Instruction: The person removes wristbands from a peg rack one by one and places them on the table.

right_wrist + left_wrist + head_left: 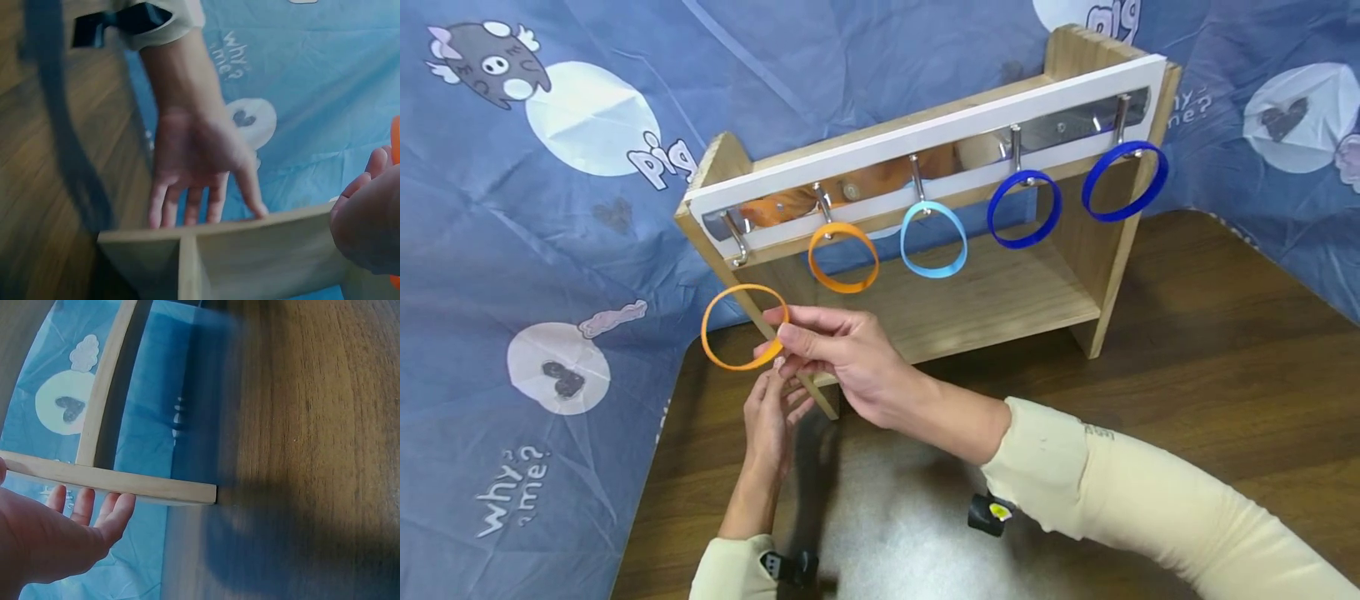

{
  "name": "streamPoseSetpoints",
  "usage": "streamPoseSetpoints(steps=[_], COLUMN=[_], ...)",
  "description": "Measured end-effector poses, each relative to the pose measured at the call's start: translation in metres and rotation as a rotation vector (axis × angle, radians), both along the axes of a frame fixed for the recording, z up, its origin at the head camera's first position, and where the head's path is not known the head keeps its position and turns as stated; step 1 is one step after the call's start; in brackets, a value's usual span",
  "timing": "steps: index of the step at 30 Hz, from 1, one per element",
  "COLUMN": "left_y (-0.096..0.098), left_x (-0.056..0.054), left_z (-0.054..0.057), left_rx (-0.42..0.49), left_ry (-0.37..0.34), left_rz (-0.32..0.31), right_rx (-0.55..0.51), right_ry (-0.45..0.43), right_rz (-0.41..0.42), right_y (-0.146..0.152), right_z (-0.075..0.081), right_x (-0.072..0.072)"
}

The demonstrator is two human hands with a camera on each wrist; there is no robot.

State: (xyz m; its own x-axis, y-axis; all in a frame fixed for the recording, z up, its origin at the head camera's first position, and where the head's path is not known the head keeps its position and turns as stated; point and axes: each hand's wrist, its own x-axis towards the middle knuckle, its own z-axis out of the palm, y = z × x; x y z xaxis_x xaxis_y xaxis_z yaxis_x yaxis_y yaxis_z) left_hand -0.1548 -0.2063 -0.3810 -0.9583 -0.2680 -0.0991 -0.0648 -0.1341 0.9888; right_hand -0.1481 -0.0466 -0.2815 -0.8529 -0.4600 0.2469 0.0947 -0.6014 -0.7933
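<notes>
My right hand (pixel 865 362) pinches an orange ring (pixel 706 333) between thumb and fingers, below and in front of the leftmost hook (pixel 735 239) of a wooden rack (pixel 992 292). In the right wrist view, only a sliver of that ring (pixel 395 140) shows at the right edge. My left hand (pixel 767 421) is at the rack's left side panel (pixel 150 486), fingers extended along its outer face and thumb near its front edge. On the other hooks hang an orange ring (pixel 846 287), a light blue ring (pixel 934 272) and two dark blue rings (pixel 1021 243).
The rack stands on a brown wooden table (pixel 1195 367). Blue printed cloth (pixel 595 275) hangs behind it and to both sides. A black wrist strap (pixel 790 567) is on the left sleeve; a small black device (pixel 988 515) shows by the right sleeve.
</notes>
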Motion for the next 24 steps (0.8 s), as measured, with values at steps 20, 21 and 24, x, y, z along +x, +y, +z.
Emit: streamPoseSetpoints(steps=[20, 21, 24], left_y=[0.0, 0.0, 0.001], left_x=[-0.001, -0.001, -0.001], left_z=[0.001, 0.001, 0.001], left_rx=[0.019, 0.021, 0.022], left_ry=[0.023, 0.023, 0.02], left_rz=[-0.011, -0.012, -0.012], right_rx=[0.316, 0.335, 0.396], right_ry=[-0.027, -0.029, -0.033], right_rz=[-0.055, -0.05, -0.03], right_y=[0.049, 0.051, 0.06], right_z=[-0.037, -0.039, -0.047], right_x=[-0.004, -0.004, -0.006])
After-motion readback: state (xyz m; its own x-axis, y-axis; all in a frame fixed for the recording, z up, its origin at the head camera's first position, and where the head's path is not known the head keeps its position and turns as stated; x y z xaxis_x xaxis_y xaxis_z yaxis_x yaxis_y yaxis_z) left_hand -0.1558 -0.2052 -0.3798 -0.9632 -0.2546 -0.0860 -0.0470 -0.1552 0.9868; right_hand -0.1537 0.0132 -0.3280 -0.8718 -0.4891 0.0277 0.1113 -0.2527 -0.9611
